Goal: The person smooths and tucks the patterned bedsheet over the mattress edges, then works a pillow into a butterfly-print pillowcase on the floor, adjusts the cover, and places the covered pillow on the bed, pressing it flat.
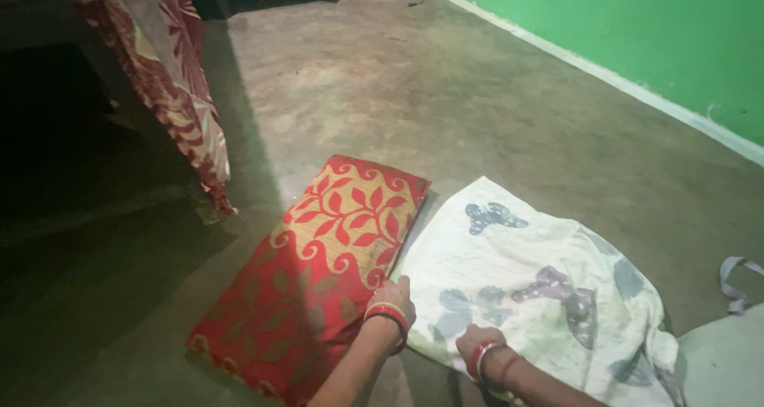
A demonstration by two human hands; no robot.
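Observation:
A red pillow (318, 272) with a gold leaf pattern lies flat on the floor. Right of it lies a white cloth (541, 288) printed with grey-blue butterflies, rumpled at its right side. My left hand (392, 296), with red and gold bangles at the wrist, rests fingers down where the pillow's right edge meets the cloth's left edge. My right hand (476, 342), also with bangles, presses on the near edge of the white cloth; its fingers are partly tucked under the fabric, so I cannot tell whether it grips it.
A red and white patterned cloth (171, 73) hangs down at the upper left beside a dark area. A green wall (637, 33) with a white base runs along the right. A pale strap (736, 284) lies at the right edge. The floor (414, 97) is bare concrete.

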